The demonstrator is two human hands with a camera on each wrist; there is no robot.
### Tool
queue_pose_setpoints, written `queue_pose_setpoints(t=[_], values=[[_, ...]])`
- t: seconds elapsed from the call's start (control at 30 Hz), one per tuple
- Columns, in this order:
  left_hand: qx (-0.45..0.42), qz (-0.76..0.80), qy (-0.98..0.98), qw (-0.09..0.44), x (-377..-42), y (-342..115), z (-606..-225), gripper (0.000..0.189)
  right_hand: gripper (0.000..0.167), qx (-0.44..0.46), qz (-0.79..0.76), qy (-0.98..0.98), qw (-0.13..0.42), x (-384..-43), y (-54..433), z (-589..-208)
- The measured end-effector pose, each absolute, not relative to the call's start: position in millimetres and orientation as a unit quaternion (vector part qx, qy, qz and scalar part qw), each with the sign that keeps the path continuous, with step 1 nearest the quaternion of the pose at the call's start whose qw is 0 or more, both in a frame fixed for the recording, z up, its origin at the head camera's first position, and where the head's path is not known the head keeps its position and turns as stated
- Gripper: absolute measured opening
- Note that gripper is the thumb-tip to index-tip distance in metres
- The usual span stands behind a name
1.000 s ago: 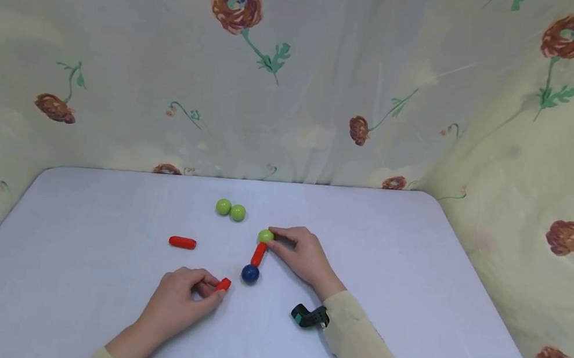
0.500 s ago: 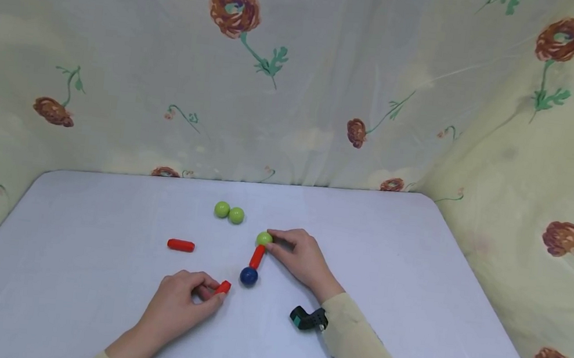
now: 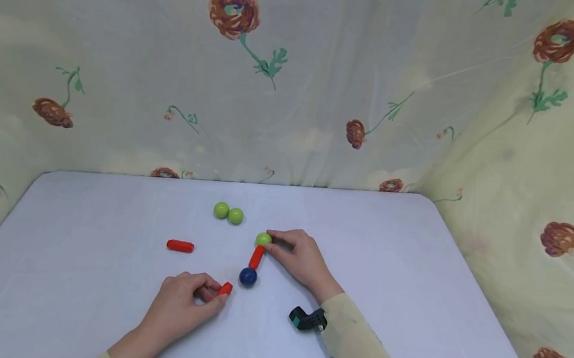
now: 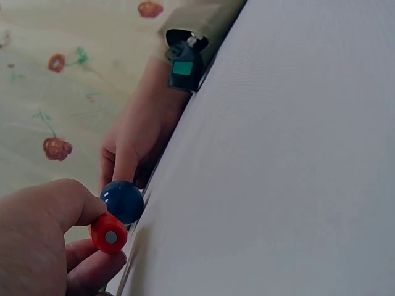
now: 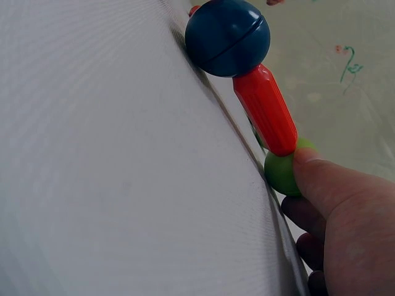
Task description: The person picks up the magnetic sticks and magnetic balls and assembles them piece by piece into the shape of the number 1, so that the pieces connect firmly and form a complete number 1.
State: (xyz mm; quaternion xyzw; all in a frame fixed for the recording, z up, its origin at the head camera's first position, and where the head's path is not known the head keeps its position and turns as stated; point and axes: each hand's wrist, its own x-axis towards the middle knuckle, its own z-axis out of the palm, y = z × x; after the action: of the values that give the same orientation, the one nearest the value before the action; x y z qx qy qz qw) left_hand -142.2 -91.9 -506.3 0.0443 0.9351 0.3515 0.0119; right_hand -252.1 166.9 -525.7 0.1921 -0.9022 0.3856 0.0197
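My left hand [image 3: 186, 301] pinches a red magnetic rod [image 3: 225, 289] between thumb and fingers, just left of a blue ball [image 3: 248, 277]. A silver magnet disc shows in the end of that red rod [image 4: 110, 237] in the left wrist view. From the blue ball [image 5: 228, 38] a second red rod [image 5: 266, 111] runs to a green ball [image 5: 282, 172], end to end in one line. My right hand [image 3: 304, 261] pinches this green ball between thumb and fingers at the far end.
Two green balls [image 3: 221, 210] lie side by side farther back on the white table [image 3: 98, 276]. A loose red rod [image 3: 180, 246] lies at the left. A black wrist camera [image 3: 307, 319] sticks out from the right sleeve. Flower-patterned cloth [image 3: 317, 89] hangs behind the table.
The left hand with its red rod has shifted very slightly to the right. The right hand keeps its hold on the green ball. The whole head view has tilted a little.
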Motion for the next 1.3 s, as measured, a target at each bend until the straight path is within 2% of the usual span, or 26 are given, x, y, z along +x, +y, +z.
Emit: queue_pose_setpoints(t=[1.3], values=[[0.067, 0.337, 0.939, -0.006, -144, -69, -508, 0.014, 0.042, 0.191, 0.389, -0.901, 0.021, -253, 167, -525]])
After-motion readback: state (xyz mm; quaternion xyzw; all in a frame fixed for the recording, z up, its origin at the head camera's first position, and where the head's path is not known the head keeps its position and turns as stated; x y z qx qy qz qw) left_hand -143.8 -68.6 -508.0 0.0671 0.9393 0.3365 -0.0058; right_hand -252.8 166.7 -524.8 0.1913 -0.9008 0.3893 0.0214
